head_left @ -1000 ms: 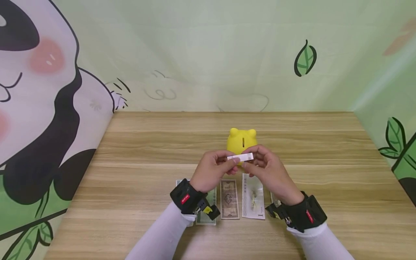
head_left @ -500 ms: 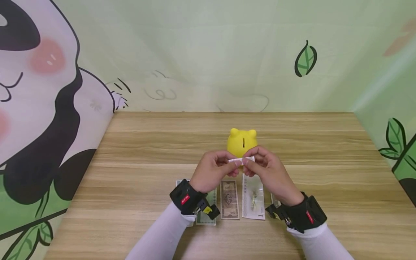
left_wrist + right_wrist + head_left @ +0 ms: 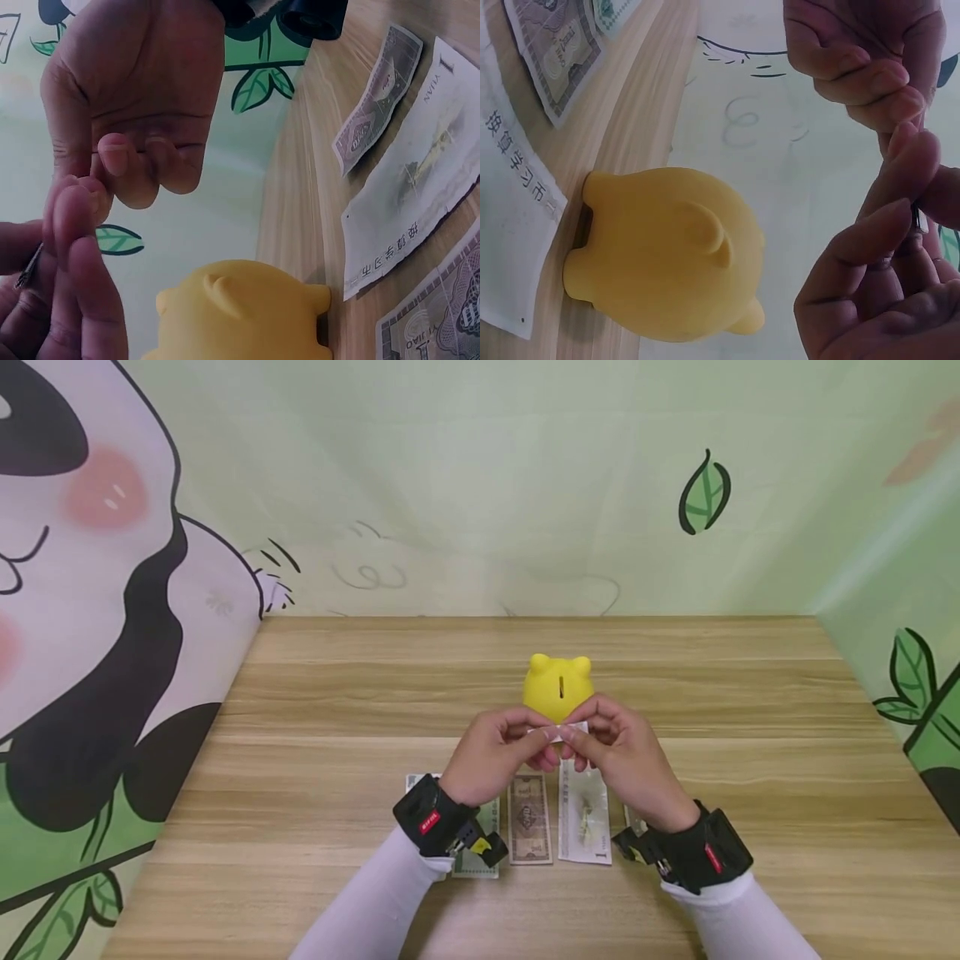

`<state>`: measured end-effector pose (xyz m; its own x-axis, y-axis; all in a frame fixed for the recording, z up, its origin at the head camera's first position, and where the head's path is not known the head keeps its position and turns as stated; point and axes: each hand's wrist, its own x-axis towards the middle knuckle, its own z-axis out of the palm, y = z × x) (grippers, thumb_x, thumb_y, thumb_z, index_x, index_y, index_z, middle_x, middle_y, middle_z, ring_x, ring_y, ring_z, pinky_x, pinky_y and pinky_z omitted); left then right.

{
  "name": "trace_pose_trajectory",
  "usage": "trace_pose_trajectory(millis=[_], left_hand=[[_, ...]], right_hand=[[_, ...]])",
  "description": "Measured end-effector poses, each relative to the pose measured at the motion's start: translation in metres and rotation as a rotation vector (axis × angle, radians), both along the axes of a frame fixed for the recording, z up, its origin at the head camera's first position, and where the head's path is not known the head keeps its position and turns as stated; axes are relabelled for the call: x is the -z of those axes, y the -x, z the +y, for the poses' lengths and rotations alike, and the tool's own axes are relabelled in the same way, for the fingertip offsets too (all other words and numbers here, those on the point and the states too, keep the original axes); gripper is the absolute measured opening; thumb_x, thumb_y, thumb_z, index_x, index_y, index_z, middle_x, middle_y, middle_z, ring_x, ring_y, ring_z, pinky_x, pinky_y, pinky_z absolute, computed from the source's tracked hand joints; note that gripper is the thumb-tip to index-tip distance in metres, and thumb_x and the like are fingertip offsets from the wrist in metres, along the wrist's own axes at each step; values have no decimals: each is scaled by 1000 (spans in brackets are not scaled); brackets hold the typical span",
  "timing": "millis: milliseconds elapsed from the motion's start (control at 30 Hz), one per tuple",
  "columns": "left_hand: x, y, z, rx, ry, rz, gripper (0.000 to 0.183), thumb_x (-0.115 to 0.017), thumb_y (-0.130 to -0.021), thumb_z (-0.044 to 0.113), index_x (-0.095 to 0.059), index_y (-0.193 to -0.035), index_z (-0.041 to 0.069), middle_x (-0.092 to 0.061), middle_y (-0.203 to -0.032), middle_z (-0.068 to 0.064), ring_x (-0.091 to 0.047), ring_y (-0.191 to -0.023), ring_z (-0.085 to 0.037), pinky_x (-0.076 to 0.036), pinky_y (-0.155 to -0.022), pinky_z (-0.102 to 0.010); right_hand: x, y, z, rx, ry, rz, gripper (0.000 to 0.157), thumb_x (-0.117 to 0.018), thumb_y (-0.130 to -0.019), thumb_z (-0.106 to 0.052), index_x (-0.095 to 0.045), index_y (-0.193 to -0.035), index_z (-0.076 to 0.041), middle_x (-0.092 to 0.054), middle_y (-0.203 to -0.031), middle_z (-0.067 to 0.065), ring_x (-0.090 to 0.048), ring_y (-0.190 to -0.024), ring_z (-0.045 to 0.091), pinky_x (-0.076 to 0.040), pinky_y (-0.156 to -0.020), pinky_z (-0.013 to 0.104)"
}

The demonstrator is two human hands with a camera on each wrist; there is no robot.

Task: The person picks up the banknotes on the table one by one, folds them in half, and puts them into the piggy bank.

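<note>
In the head view, a small white folded strip of paper (image 3: pixel 579 727) is held between my two hands, in front of a yellow piggy bank (image 3: pixel 558 689). My left hand (image 3: pixel 491 756) pinches its left end with thumb and fingers, and my right hand (image 3: pixel 626 764) pinches the right end. Thumbs nearly meet at the strip's middle and cover much of it. Only a thin edge of the folded paper (image 3: pixel 921 219) shows in the right wrist view. The piggy bank (image 3: pixel 667 255) stands on the table, apart from both hands, with its slot facing up.
Below the hands, several banknotes lie in a row on the wooden table (image 3: pixel 337 693): a green note (image 3: pixel 476 862), a brown note (image 3: pixel 529 820), a white one-yuan note (image 3: pixel 585 818) and a note (image 3: pixel 633 818) partly hidden by the right wrist. A printed cloth backdrop (image 3: pixel 480 485) rises behind.
The right thumb has come inward onto the strip's face, and the left fingers have slid toward the middle, so less of the paper shows. The piggy bank and notes stay put.
</note>
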<state>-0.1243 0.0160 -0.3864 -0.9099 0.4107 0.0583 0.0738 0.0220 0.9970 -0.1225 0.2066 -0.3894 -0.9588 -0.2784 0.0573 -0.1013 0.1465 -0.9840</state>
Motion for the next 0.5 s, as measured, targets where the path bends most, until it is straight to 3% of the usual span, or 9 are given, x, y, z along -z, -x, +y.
trace_pose_trajectory(millis=[200,367,500], left_hand=[[-13,-5,-2,10,-4,32,13,-56,-95,1,-66,-98,-7,-70,-78,-22,-67,-71,-29,-59,-69,-50],[1,0,-1,35,8,17,14,-57,-96,4,-66,-101,-5,-70,-81,-24,-66,-73,-36,-60,-68,-47],[11,4,-1,32,0,5,14,-59,-96,8,-67,-102,-1,-71,-80,-21,-66,-72,-33,-60,-68,-47]], right_hand=[[0,0,-2,-16,6,-29,16,-61,-96,-15,-55,-103,-2,-67,-78,14,-58,-66,28,-51,-57,30],[0,0,-3,-25,2,-43,18,-59,-97,-19,-53,-102,-2,-64,-70,8,-56,-64,27,-46,-54,32],[1,0,-3,-34,12,-60,19,-58,-98,-19,-50,-99,-2,-60,-65,6,-52,-60,24,-44,-53,27]])
